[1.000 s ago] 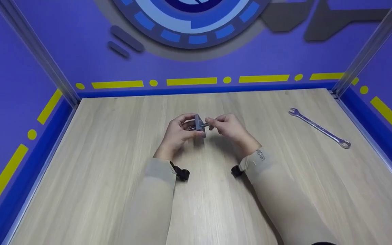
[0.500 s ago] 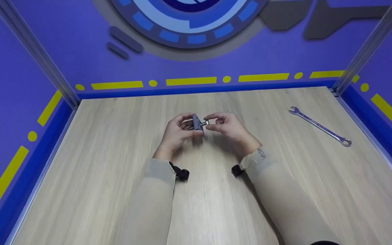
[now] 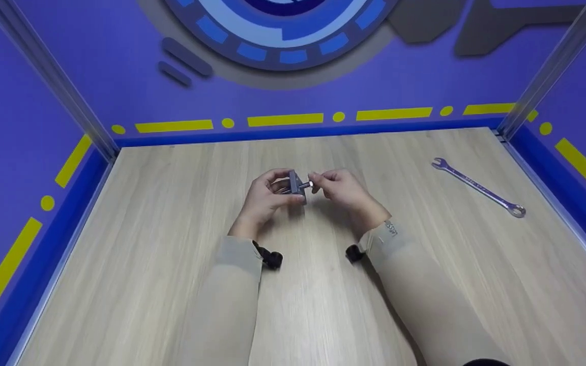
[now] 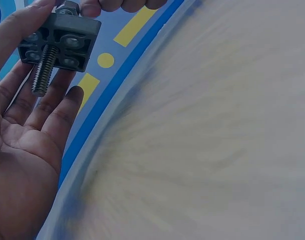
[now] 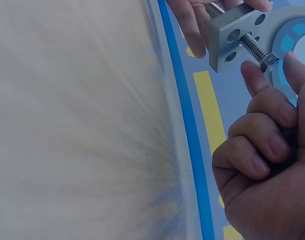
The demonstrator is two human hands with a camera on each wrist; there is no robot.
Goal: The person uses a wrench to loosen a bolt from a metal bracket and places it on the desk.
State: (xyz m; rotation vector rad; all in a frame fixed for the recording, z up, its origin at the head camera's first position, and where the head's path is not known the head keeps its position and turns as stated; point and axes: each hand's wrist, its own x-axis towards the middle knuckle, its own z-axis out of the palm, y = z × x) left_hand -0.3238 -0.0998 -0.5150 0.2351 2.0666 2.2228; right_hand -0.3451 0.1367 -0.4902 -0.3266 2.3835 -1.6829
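The left hand (image 3: 263, 197) held a grey block (image 3: 294, 183) above the wooden table (image 3: 135, 229), thumb and fingers clamped on its edges. A metal bolt (image 5: 254, 45) passed through the block, its threaded end projecting toward the left palm, its head standing out on the right. At that head, the right hand (image 3: 343, 189) had thumb and index finger apart, other fingers curled; a grip could not be confirmed. Farther right, a wrench (image 3: 478, 187) lay on the table.
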